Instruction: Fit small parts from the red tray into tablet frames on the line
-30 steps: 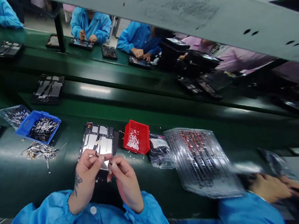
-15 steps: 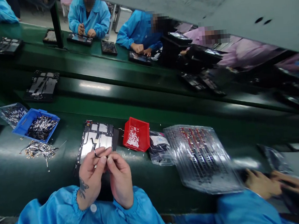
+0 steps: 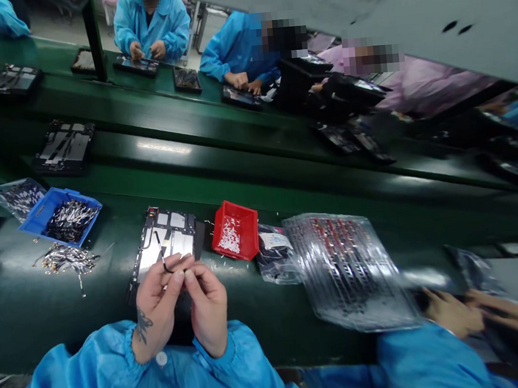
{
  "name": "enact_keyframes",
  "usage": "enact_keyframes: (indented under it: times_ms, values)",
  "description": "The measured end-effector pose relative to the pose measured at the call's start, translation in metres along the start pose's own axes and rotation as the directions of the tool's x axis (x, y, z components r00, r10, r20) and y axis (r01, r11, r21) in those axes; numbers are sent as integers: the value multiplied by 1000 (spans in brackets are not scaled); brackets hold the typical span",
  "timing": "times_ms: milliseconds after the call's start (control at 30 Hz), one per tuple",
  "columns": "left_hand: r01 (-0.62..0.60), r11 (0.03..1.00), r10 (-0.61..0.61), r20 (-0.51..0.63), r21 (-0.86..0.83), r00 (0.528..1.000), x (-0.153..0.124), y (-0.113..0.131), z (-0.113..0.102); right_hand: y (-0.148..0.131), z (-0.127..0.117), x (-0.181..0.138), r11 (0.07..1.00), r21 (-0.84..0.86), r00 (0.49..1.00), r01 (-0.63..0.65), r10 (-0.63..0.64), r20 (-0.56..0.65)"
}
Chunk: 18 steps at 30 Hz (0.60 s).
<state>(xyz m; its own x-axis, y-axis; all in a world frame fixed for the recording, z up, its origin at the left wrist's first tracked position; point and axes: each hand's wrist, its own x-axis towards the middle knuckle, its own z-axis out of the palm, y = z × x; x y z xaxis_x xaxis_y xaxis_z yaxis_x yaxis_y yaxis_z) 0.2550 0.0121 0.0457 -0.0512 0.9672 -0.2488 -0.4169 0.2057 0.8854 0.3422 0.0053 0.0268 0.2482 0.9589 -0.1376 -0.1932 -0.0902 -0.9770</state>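
Note:
My left hand and my right hand are raised close together, fingertips pinched and touching, above the near end of an open tablet frame that lies on the green belt. A thin black flex strip sticks up from the pinch of my left hand. My right fingers press against the same spot; what they hold is too small to make out. Both wrists wear blue sleeves.
A red bin of small white parts sits right of the frame, then bags and a stack of clear trays. A blue bin and loose metal parts lie left. A co-worker's hands work at right. Other workers sit across the belts.
My hands have drawn together until the fingertips meet, and the black strip now stands up from my left pinch. The view has shifted slightly.

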Motion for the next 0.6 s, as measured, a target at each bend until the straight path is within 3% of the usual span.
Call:
enact_keyframes:
  times_ms: [300,400,467,533,600]
  values:
    - [76,995,-75,23,-63,997,12,-2,5,1,-6,13,987,-113,993,115,-112,38]
    - [124,991,-119,105,-52,987,28,5,12,-2,-27,29,992,-107,995,62,-52,90]
    - [131,991,-126,170,-16,977,39,10,18,-10,-48,44,998,-56,999,6,-4,44]
    - [139,990,-143,264,34,954,49,9,26,-24,-69,59,999,-21,999,-34,34,-12]
    - [134,987,-158,378,90,912,56,2,35,-40,-85,71,996,-44,996,-73,75,39]
